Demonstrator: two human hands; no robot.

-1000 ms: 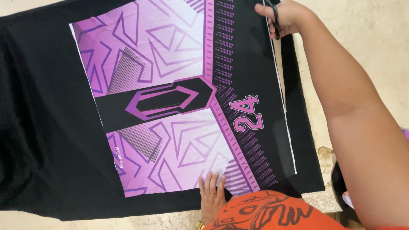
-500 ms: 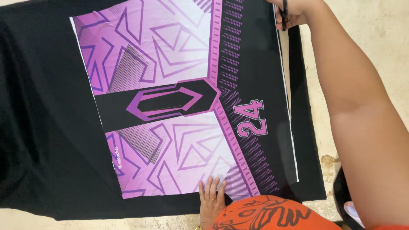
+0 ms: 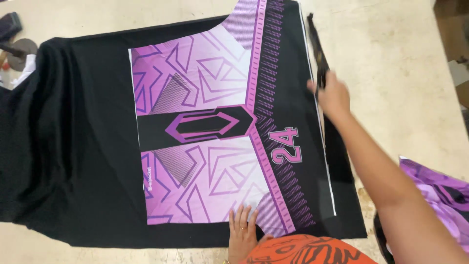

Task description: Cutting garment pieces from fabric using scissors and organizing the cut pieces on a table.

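Two hands at work on one large black cloth (image 3: 73,161) spread flat over a pale desk (image 3: 391,63), with a purple-and-white printed panel (image 3: 195,146) of angular shapes lying across its middle. Near 9 o'clock, at the far left edge, some dark tools (image 3: 14,41) beside a scrap of white, too cut off to name. Near 4 o'clock, at the right edge, a heap of purple printed fabric (image 3: 435,190), only partly in view. Nothing between either hand and the cloth. Left hand (image 3: 243,230) at 6 o'clock, palm down, fingers spread narrowly and pressed flat on the lower edge of the printed panel, holding nothing. Right hand (image 3: 332,95) at 1 o'clock, arm stretched long from the lower right corner across the cloth's right border, fingers curled shut around a dark slim tool (image 3: 317,49) lying along the cut edge beside a thin white line; probably scissors, but blurred and too thin to say for sure. Right fingertips hidden behind the back of the hand. Orange patterned garment (image 3: 303,252) at the bottom edge, covering the left wrist and cut off by the frame. Cloth's left part bunched in folds and hard to read.
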